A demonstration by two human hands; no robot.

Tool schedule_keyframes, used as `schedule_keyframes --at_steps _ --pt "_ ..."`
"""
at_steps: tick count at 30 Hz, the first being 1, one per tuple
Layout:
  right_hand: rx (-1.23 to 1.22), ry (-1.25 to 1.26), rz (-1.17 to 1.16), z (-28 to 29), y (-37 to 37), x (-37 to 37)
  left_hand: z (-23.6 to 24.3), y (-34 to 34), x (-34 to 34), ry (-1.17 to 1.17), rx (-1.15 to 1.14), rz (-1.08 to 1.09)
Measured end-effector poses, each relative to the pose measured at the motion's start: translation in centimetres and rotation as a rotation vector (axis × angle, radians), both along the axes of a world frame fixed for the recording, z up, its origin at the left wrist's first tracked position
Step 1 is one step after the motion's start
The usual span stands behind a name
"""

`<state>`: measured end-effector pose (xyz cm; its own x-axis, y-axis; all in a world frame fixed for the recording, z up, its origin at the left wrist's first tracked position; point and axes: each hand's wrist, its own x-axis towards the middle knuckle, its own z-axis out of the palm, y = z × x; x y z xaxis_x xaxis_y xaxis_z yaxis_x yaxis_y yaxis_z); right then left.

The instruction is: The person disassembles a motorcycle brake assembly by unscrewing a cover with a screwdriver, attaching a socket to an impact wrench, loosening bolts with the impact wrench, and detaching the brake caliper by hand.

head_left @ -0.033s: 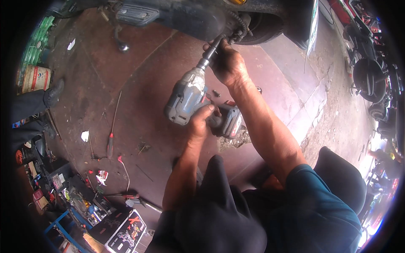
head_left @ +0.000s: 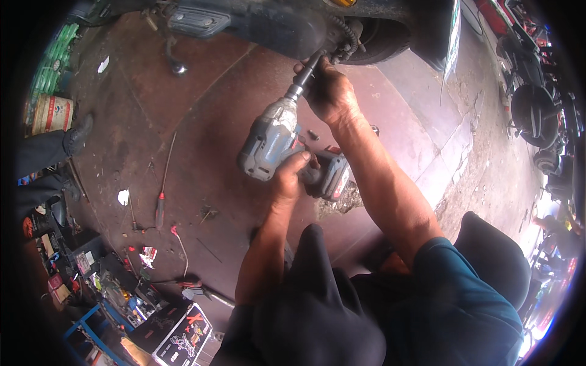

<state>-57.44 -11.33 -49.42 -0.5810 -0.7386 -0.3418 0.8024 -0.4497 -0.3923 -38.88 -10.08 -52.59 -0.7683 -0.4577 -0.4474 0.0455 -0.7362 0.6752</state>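
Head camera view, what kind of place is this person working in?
Most likely a roadside motorcycle repair shop. The left hand grips a cordless impact wrench while the right hand steadies its socket by a motorbike's rear wheel, and hand tools lie scattered over the stained floor.

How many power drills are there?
1. The grey power tool is gripped by the left hand; the right hand steadies its front end. Others may be hidden.
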Motion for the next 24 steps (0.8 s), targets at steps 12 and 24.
schedule_keyframes --at_steps 12,24 --pt "-0.012 -0.004 0.000 -0.3 0.1 -0.3 0.9 0.3 -0.3 0.014 0.003 0.034" --pt "0.034 0.032 0.000 0.1 0.3 -0.1 -0.1 0.2 0.0 0.018 0.003 0.025"
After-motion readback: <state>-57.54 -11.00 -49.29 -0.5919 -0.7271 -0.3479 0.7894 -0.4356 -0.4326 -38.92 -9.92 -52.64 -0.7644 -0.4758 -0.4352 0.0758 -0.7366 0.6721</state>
